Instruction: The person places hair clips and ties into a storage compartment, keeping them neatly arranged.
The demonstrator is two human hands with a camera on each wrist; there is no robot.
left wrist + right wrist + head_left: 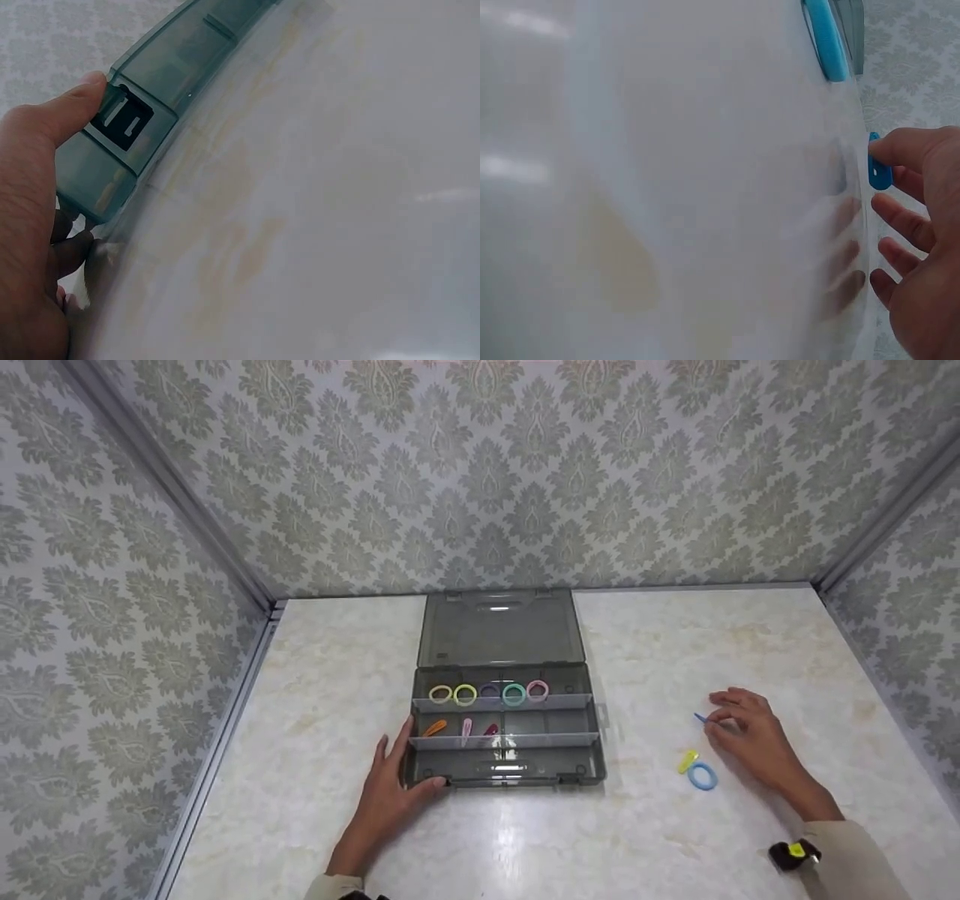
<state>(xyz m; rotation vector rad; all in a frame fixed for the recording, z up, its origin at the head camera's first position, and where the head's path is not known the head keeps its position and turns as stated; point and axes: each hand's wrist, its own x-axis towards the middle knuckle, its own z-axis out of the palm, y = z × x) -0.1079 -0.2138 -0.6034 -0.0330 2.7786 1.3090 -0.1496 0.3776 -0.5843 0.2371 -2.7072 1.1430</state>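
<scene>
A grey see-through organizer box [551, 724] lies with its lid [501, 630] folded back. My left hand [390, 791] grips the box's front left corner; in the left wrist view the thumb [79, 105] presses by the dark latch [124, 118]. Off to the right, my right hand [754, 739] pinches a blue hair clip [880, 161] between thumb and forefinger, a little above the table. Nearby lie a yellow hair clip [688, 761] and a light blue hair tie [703, 775]. Several hair ties, such as a teal one [514, 694], stand along the back row.
In the middle row sit an orange clip [435, 727], a pink clip [467, 727] and a dark red clip [490, 730]. Patterned walls [487, 472] enclose the marbled table [645, 660] at the back and both sides.
</scene>
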